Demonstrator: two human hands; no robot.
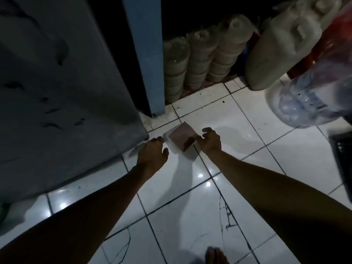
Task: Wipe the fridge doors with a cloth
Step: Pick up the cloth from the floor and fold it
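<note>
The grey fridge door fills the left side, dim and marked with dark smudges. A folded cloth, pinkish with a white edge, hangs low over the white floor tiles just beyond the fridge's bottom corner. My left hand pinches the cloth's left edge. My right hand grips its right corner, with the fingers curled. Both forearms stretch forward and down from the bottom of the view.
A blue post stands right of the fridge. Several dusty bottles and a jerrycan line the dark back wall. A clear bag of plastic bottles hangs at right above a dark crate. A bare foot is below.
</note>
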